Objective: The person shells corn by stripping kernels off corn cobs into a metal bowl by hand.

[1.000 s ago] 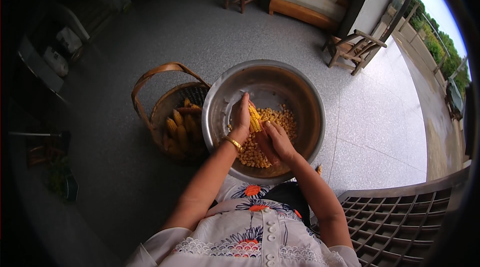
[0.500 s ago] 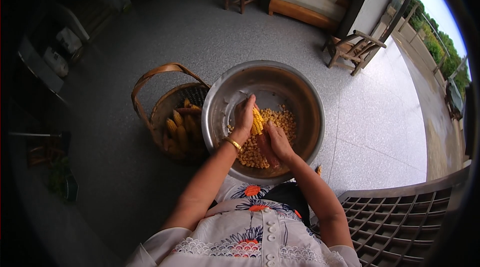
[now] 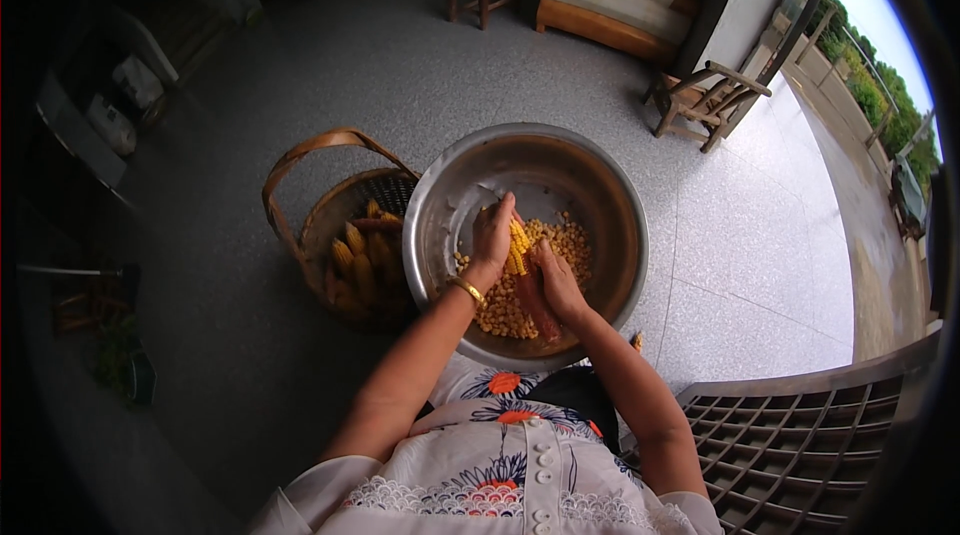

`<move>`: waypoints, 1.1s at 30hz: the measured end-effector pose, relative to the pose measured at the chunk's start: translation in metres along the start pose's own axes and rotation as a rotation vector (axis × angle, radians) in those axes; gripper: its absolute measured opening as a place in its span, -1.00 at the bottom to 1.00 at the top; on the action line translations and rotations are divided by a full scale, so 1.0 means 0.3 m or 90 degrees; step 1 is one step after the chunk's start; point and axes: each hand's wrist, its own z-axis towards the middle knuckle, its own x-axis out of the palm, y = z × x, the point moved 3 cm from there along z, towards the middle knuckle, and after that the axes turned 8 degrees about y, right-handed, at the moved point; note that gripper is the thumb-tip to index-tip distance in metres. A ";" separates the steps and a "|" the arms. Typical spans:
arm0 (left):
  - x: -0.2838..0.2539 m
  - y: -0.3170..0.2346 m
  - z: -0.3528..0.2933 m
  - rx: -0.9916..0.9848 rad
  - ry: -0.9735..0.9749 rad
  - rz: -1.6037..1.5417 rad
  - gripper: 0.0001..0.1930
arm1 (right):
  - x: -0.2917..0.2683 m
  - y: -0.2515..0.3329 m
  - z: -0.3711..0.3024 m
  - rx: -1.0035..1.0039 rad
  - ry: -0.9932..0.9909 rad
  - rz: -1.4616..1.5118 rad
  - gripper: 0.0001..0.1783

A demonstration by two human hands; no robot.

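Observation:
Over a wide metal basin (image 3: 625, 185), my left hand (image 3: 490, 243) is closed round a yellow ear of corn (image 3: 519, 253), palm turned inward. My right hand (image 3: 560, 283) presses against it from the other side, its fingers closed over a reddish, bare corn cob (image 3: 535, 303). Whether the yellow part and the bare cob are one ear or two, I cannot tell, as my hands hide where they meet. Loose corn kernels (image 3: 505, 317) cover part of the basin's bottom below my hands. A gold bangle (image 3: 467, 292) circles my left wrist.
Left of the basin stands a woven basket (image 3: 318, 220) with a tall handle, holding several ears of corn (image 3: 365, 260). A small wooden chair (image 3: 705, 105) and a sofa (image 3: 615, 5) are farther off. A dark lattice (image 3: 800, 440) lies at my right.
Both hands have shifted only slightly over the basin. A reddish strip now shows at the upper end of the yellow ear. The basket has stayed in place.

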 end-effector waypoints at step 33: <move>0.009 -0.015 -0.004 0.029 0.028 -0.022 -0.60 | -0.001 0.040 -0.002 -0.011 0.082 -0.112 -0.56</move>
